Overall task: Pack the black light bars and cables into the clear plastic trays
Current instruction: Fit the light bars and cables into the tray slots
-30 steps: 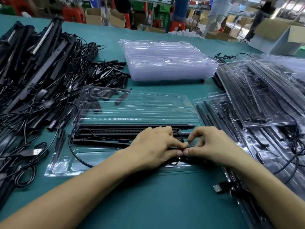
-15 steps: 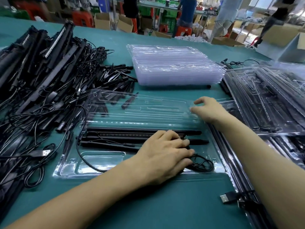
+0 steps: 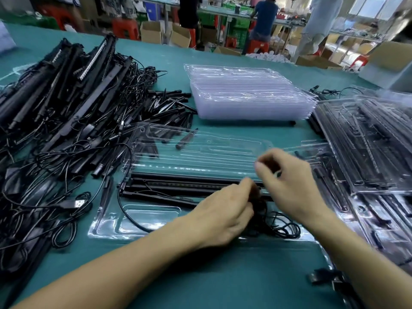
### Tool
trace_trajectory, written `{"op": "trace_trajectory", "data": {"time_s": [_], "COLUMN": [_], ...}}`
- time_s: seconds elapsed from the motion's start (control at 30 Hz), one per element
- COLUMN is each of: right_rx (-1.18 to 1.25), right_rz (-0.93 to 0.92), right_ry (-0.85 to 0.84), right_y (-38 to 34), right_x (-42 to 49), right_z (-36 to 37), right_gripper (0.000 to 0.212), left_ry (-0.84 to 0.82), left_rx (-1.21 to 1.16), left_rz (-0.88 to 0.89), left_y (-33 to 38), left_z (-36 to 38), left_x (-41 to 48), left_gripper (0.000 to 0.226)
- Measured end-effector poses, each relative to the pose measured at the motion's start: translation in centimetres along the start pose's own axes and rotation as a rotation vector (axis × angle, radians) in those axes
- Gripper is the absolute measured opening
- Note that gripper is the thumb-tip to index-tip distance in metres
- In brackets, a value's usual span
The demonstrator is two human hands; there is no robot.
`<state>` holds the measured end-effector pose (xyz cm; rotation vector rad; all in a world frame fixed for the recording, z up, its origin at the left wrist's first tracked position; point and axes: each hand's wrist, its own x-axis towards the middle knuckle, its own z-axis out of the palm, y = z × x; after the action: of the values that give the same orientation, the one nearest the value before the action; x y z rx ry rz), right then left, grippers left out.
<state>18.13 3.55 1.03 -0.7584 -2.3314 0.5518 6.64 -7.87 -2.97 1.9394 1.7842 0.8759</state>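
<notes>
Green table (image 3: 200, 277) cloth runs under an open clear tray (image 3: 153, 219), and everything else sits around that tray. Three black light bars (image 3: 178, 186) lie in its middle channels, and their cable (image 3: 287, 230) is coiled at its right end. The left hand (image 3: 223, 217) is at that coil, fingers curled onto the dark bundle, where half a second ago it pressed flat. The right hand (image 3: 289, 181) has come back from the tray's far right corner to just beside the left; motion blur hides whether it grasps anything. A stack of empty trays (image 3: 249, 97) stands behind the tray, a loose pile of bars and cables (image 3: 66, 112) lies to its left, and filled trays (image 3: 367, 141) to its right.
</notes>
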Motion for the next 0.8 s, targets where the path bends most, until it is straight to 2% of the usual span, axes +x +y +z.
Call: {"op": "trace_trajectory", "data": {"time_s": [0.03,0.1,0.23,0.3,0.4,0.47,0.53,0.63,0.7,0.8], "right_rx": [0.008,0.025,-0.029,-0.144,-0.292,-0.297,-0.31,-0.363,-0.395,-0.39], "right_rz": [-0.049,-0.085,-0.175,-0.22,-0.211,-0.186,-0.18,-0.198,-0.193,-0.166], "right_ry": [-0.079,-0.224,-0.374,-0.449,-0.56,-0.593,-0.627,-0.678,-0.675,-0.655], "right_y": [-0.2,0.0,1.0,1.3,1.9,2.2,2.3,2.4,2.3,1.9], "right_x": [-1.7,-4.6,-6.5,-6.5,-6.6,-6.6,-6.7,-7.0,-7.1,-7.0], "right_z": [-0.2,-0.8,-1.1,-0.9,-0.5,-0.5,-0.6,-0.8,-0.7,-0.3], "right_gripper": [0.007,0.024,0.048,0.051,0.047,0.047,0.049,0.069,0.069,0.063], "left_ry": [0.002,0.026,0.095,0.147,0.338,0.459,0.505,0.451,0.394,0.395], "left_rx": [-0.059,-0.147,-0.275,-0.36,-0.426,-0.292,-0.121,0.173,0.38,0.575], "left_rz": [-0.044,-0.089,-0.18,-0.216,-0.232,-0.19,-0.187,-0.266,-0.306,-0.34], "left_y": [-0.1,-0.1,-0.4,-0.6,-1.1,-1.9,-3.2,-5.7,-7.3,-8.9], "left_z": [-0.2,-0.5,-1.0,-1.3,-2.5,-4.2,-6.1,-8.7,-10.1,-11.5], "left_x": [0.2,0.4,0.8,0.9,0.2,-0.7,-1.9,-4.1,-5.7,-7.6], "left_gripper": [0.012,0.018,0.025,0.031,0.034,0.03,0.023,0.007,0.007,0.003]}}
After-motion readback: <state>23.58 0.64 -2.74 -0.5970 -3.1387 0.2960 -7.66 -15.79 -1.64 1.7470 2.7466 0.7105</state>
